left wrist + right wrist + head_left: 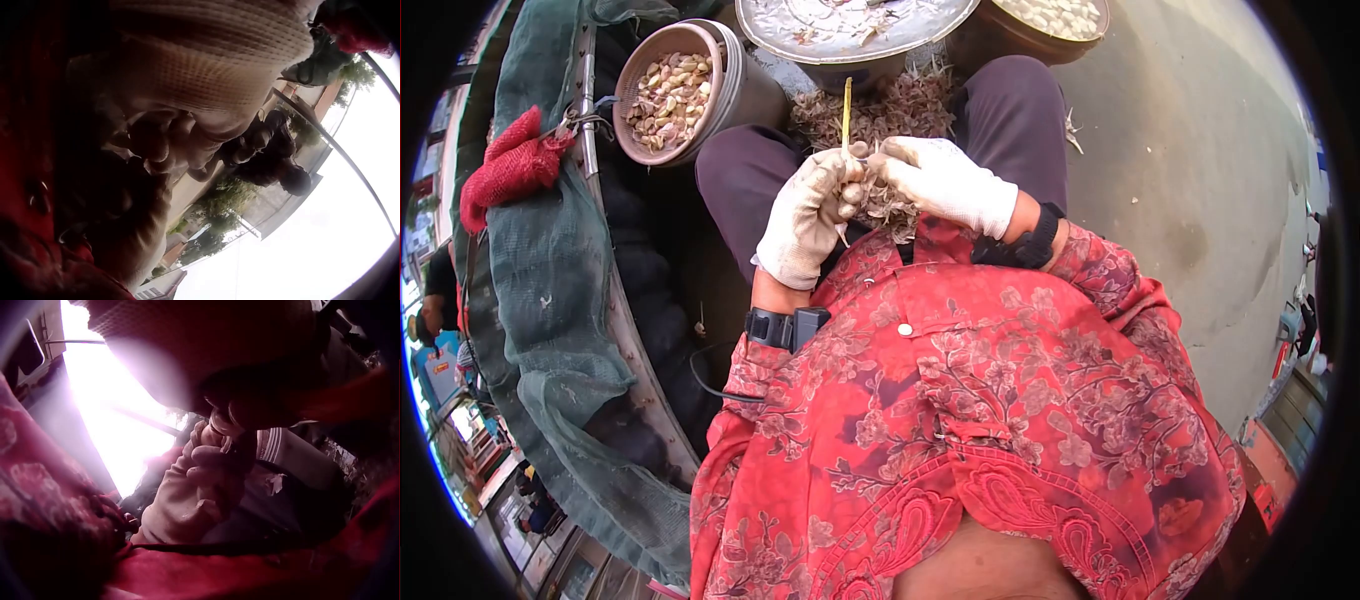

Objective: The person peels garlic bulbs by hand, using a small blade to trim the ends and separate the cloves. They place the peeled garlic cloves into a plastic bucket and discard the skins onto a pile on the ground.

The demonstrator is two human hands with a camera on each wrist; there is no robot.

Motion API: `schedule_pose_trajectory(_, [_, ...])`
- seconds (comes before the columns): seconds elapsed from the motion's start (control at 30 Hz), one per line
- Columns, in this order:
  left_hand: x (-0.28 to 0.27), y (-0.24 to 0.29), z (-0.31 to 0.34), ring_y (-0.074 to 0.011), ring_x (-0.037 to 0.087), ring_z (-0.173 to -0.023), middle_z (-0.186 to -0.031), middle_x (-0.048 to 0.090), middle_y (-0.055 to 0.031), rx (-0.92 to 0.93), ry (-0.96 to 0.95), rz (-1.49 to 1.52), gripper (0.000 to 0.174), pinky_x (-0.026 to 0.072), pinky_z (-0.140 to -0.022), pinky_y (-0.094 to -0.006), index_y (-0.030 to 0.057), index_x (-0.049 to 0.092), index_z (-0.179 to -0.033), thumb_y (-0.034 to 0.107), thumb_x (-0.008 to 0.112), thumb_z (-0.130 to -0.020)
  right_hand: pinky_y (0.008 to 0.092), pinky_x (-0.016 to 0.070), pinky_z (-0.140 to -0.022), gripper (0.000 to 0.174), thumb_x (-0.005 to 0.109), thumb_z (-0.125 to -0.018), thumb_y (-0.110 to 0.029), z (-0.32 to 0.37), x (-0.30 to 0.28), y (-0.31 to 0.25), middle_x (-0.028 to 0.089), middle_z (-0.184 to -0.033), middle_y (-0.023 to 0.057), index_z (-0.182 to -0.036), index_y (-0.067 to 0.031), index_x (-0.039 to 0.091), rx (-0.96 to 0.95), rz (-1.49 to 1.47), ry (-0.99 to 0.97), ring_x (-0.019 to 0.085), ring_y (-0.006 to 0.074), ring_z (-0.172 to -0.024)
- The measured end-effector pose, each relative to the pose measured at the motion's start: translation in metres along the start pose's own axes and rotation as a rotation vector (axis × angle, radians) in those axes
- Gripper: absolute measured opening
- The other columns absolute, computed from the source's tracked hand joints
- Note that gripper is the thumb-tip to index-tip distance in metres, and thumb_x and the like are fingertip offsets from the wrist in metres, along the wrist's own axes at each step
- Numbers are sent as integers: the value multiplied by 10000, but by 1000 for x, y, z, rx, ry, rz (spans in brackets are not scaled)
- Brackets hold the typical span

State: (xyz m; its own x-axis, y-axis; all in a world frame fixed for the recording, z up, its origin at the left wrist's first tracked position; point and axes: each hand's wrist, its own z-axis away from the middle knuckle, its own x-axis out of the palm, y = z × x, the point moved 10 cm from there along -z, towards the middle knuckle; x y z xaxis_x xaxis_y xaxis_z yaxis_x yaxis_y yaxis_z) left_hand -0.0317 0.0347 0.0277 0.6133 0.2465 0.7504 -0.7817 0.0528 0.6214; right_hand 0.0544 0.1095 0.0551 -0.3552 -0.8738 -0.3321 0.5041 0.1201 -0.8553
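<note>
In the head view the gloved left hand (802, 218) has its fingers curled round a thin yellow stick (847, 112) that points up and away from the body. A pale pointed tip (841, 234) shows below that hand. The gloved right hand (948, 184) meets it from the right, its fingertips pinching a small piece that is mostly hidden between the hands. Both wrist views are dark; they show the left hand (206, 69) (181, 503) and the right hand (134, 240) (262, 369) close together, with curled fingers.
Past the knees lies a heap of papery skins (920, 105), under a round metal tray (870, 45) with scraps on it. A bucket (628, 90) of garlic cloves (670, 95) stands left, another tub (1090, 38) right. Green netting (550, 290) over a rail borders the left side.
</note>
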Motion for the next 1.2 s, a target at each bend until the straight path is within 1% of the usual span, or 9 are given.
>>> schedule_pose_trajectory(0.27, [-5,-7,-1,-93,490,-762,-982,604,-39,-22,-16,-20,413,401,-642,-199,-49,509,-1241,249,560,-959,343,476,-704,309,486,-926,-261,0,1,-2,623,-839,152,-1036,11,585,-52,81,2,609,229,-758])
schedule_pose_trajectory(0.47, [-4,-13,1,-74,497,-748,-964,610,-14,-49,15,-80,393,409,-640,-195,-22,534,-1235,262,552,-965,285,477,-707,318,510,-966,-295,-4,14,21,646,-847,43,-1038,-6,623,41,-81,-24,591,117,-780])
schedule_pose_trajectory(0.53, [-6,-17,0,-72,499,-741,-951,610,-12,-60,32,-106,381,411,-638,-197,-16,542,-1229,260,551,-965,243,469,-710,329,543,-969,-312,-10,19,16,650,-878,-9,-1050,-9,639,-106,-327,-53,567,58,-801])
schedule_pose_trajectory(0.63, [-6,-20,0,-77,480,-733,-916,601,-8,-75,41,-111,391,379,-611,-193,-18,550,-1219,277,550,-962,279,468,-613,378,590,-916,-362,-4,14,19,642,-768,50,-1038,-10,654,9,-255,-59,570,108,-669])
schedule_pose_trajectory(0.83, [-6,-30,-4,-58,480,-691,-865,592,16,-108,-2,-58,279,400,-601,-189,5,580,-1136,230,515,-986,281,483,-671,376,592,-913,-366,-9,14,26,688,-841,60,-1008,-11,670,9,-205,-83,611,118,-741])
schedule_pose_trajectory(0.93, [-7,-30,-6,-69,505,-699,-932,613,-22,-97,-2,-5,417,392,-606,-185,-40,514,-1239,302,462,-1007,292,483,-682,402,566,-911,-402,-6,18,16,682,-834,75,-990,-22,673,-106,-215,-68,616,134,-726])
schedule_pose_trajectory(0.97, [-6,-27,-7,-67,508,-694,-927,614,-22,-73,-4,-9,442,393,-601,-182,-47,491,-1265,314,452,-1011,305,483,-681,417,534,-911,-428,-4,19,11,667,-797,93,-964,-36,666,-160,21,-89,614,159,-691])
schedule_pose_trajectory(1.1, [-6,-24,-12,-63,492,-675,-879,588,-3,-103,58,5,541,378,-579,-179,-93,391,-1331,327,481,-1001,338,485,-652,376,542,-878,-394,15,24,2,639,-705,105,-876,-34,649,20,-92,-139,622,233,-654])
schedule_pose_trajectory(1.2, [-11,-15,-16,-65,495,-692,-944,625,-13,-35,15,68,463,374,-576,-191,-38,490,-1258,335,515,-984,315,484,-646,365,578,-879,-377,13,27,-1,647,-712,92,-842,-25,668,-65,118,-200,611,182,-642])
